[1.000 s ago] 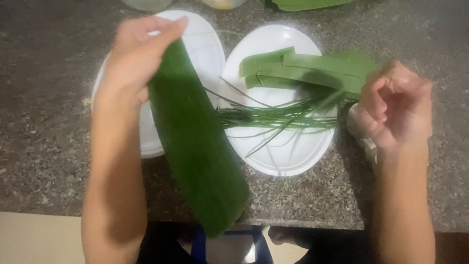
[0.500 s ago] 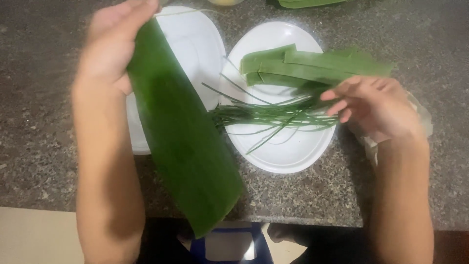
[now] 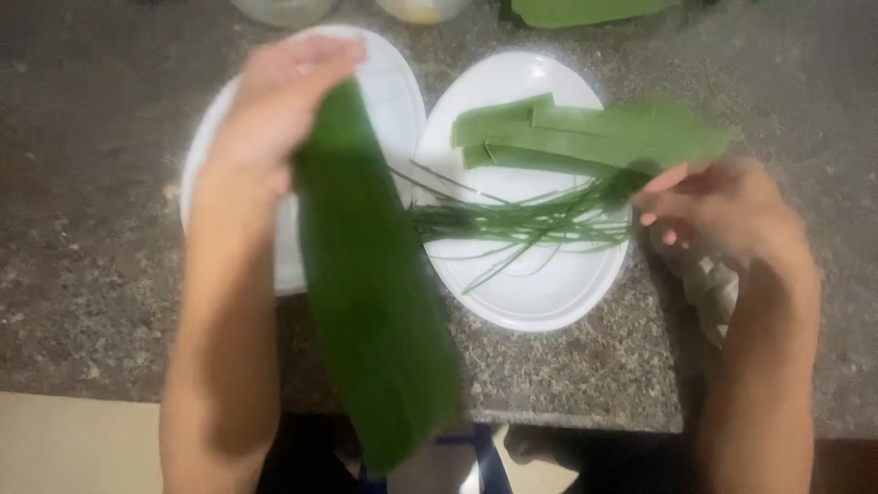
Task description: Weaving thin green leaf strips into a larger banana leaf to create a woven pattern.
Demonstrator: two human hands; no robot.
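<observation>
**Leaf strip held up, strands at hand**

We hold the broad green leaf [image 3: 366,284] over the counter edge [image 3: 110,302], left hand [image 3: 274,110] closed on its top so it hangs flat. Right hand [image 3: 722,215], loosely curled, touches thin green strands [image 3: 521,224] on the right white plate [image 3: 540,302]; whether it grips them, we cannot tell.

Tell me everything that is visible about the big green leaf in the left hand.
The big green leaf is one long, broad strip, dark green and smooth, like banana leaf. The left hand grips its far end over the left white plate. From there it slants toward the person, crosses the edge of the stone counter and hangs beyond it, free at its rounded near end. It looks whole, though motion blur hides fine detail. Nothing else touches it.
</observation>
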